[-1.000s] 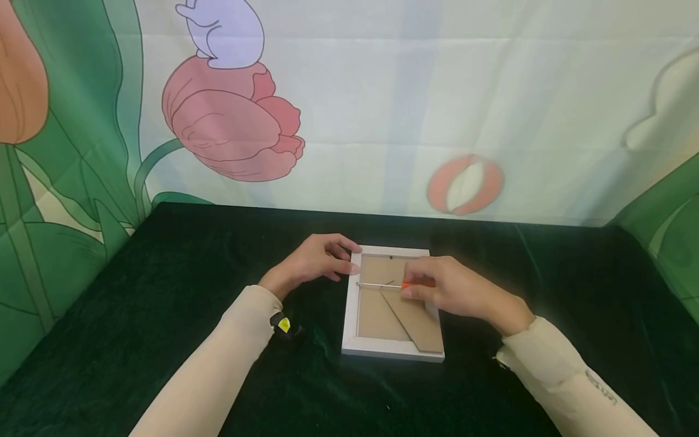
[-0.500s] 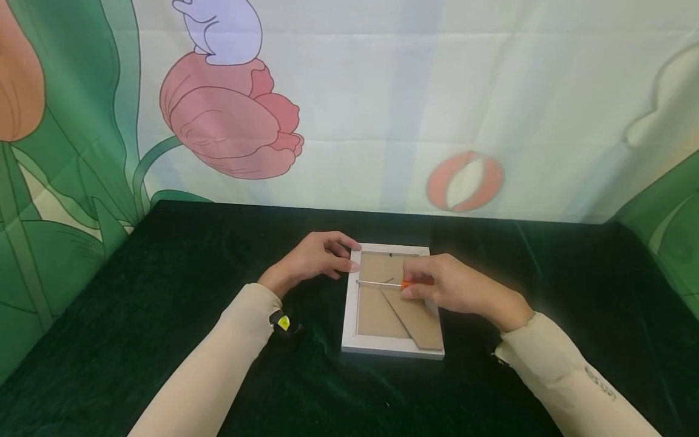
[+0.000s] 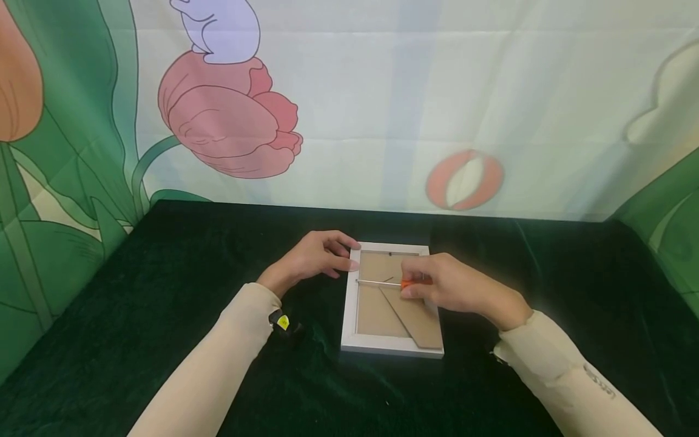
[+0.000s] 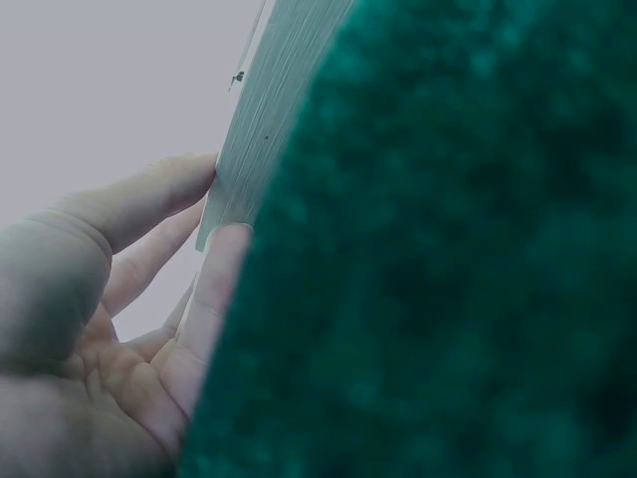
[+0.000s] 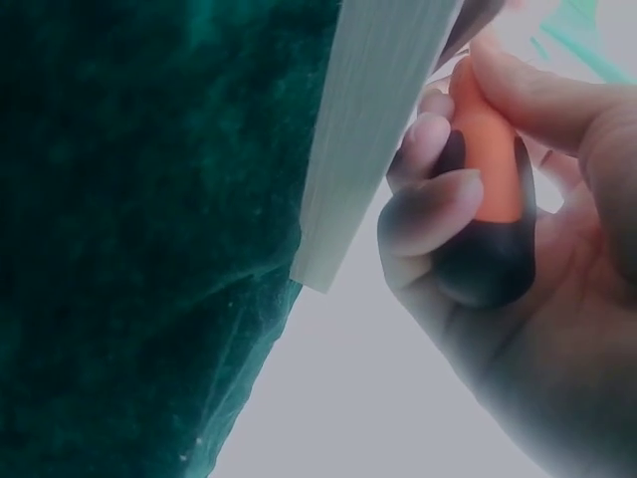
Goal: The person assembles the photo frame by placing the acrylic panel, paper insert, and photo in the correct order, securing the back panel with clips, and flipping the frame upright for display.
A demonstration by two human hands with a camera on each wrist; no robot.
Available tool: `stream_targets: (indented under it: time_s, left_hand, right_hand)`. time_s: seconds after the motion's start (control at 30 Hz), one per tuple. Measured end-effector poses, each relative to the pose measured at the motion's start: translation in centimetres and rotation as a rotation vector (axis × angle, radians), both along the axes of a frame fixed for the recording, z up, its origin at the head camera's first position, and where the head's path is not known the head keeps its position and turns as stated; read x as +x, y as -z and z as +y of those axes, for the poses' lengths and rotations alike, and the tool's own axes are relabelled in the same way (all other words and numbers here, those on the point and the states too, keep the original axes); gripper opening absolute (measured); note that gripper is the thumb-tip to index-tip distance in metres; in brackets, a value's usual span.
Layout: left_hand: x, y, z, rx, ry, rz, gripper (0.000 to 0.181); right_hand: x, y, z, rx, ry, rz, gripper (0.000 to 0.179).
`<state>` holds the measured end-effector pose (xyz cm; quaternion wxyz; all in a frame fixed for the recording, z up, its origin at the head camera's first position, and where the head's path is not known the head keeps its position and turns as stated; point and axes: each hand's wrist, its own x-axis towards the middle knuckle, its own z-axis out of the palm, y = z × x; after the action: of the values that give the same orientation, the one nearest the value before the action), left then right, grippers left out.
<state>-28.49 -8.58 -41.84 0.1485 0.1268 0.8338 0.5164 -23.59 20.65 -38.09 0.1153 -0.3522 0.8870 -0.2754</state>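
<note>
A white picture frame (image 3: 392, 351) lies face down on the dark green cloth, its brown backing board (image 3: 382, 321) showing. My left hand (image 3: 312, 258) holds its upper left side, thumb and index fingertip on the white border. In the left wrist view the thumb (image 4: 164, 194) meets the frame's edge (image 4: 254, 139) and another finger lies along its side. My right hand (image 3: 455, 284) grips a screwdriver (image 5: 491, 179) by its orange and black handle, low over the board. The metal shaft (image 3: 377, 282) points left, its tip at a small dark fastener on the inner left border.
A brown easel stand (image 3: 417, 318) lies slanted across the backing board's lower right. A small dark fastener (image 3: 390, 254) shows at the top inner edge. Dark green velvet cloth (image 3: 191, 340) covers the table. A printed fabric backdrop (image 3: 349, 109) hangs behind.
Both hands keep their places on the frame and screwdriver. The whole scene has shifted slightly upward in the head view.
</note>
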Motion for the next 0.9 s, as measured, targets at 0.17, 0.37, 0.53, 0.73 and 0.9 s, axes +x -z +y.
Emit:
stream_targets:
  time_s: [0.17,0.37,0.53,0.73,0.9]
  left_hand:
    - [0.0,0.0,0.0,0.002,0.0,-0.004,0.042]
    - [0.1,0.0,0.0,0.002,0.003,-0.005,0.042]
    - [0.1,-0.1,-0.1,0.006,0.003,-0.003,0.042]
    - [0.0,0.0,0.0,0.006,0.01,-0.005,0.042]
    - [0.0,-0.1,0.2,0.0,0.002,-0.01,0.041]
  right_hand:
    - [0.1,-0.1,-0.1,0.014,0.003,0.002,0.017]
    - [0.2,-0.2,-0.1,0.036,0.005,0.006,0.018]
    - [0.3,-0.5,-0.3,0.043,-0.003,0.013,0.018]
    - [0.5,-0.8,-0.3,0.036,-0.008,0.007,0.019]
    - [0.6,-1.0,-0.3,0.05,0.0,0.007,0.019]
